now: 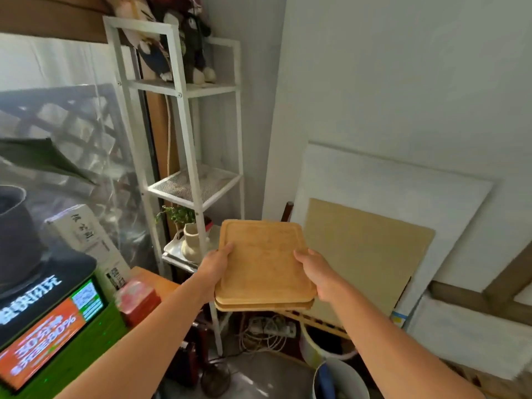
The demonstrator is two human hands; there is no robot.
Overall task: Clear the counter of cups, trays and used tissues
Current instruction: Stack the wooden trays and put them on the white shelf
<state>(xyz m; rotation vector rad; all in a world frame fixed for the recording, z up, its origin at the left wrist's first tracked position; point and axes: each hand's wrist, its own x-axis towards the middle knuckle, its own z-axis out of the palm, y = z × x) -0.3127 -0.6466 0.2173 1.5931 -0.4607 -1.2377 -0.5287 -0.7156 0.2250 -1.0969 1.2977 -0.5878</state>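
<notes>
A stack of wooden trays point(262, 263), pale brown with a grooved rim, is held level in mid-air at the centre of the view. My left hand point(214, 264) grips the stack's left edge, thumb on top. My right hand point(315, 272) grips its right edge the same way. At least two trays show at the stack's near edge. The stack hovers just right of a white metal shelf unit point(184, 116), near its low shelf.
The low shelf holds a white tray point(172, 249) with a beige vase point(191, 240) and a small plant. A green payment stand point(54, 326) and red tin point(138, 298) sit at left. Boards point(368, 246) lean on the right wall. Buckets point(339, 378) and cables lie on the floor.
</notes>
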